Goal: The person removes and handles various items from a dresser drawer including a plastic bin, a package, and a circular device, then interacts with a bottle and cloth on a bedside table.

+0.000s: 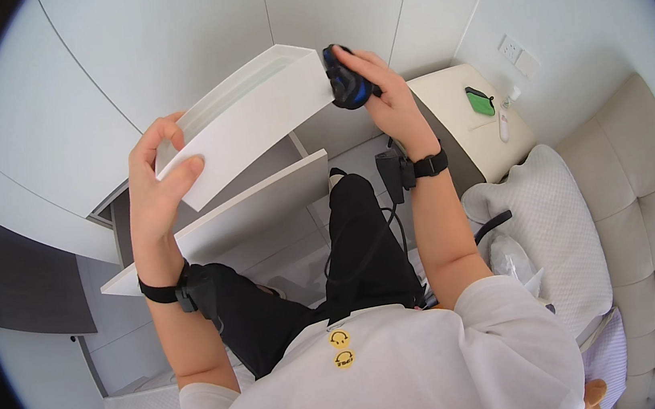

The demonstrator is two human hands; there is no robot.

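Note:
My left hand (159,169) grips a long white open box (254,125) by its left end, thumb on the outer wall and fingers over the rim. The box is held tilted above an open drawer (256,217), its right end higher. Little of its inside shows. My right hand (390,100) is closed round a small black object with blue patches (347,78), whose kind I cannot make out. This object is right beside the box's right end; whether they touch is unclear.
White cabinet doors (187,35) rise behind the drawer. At right stands a cream-topped bedside cabinet (458,109) bearing a green pouch (481,101) and a slim white item (504,126). A white pillow (565,234) lies against the padded headboard (625,195). A black cable (402,236) hangs by my right arm.

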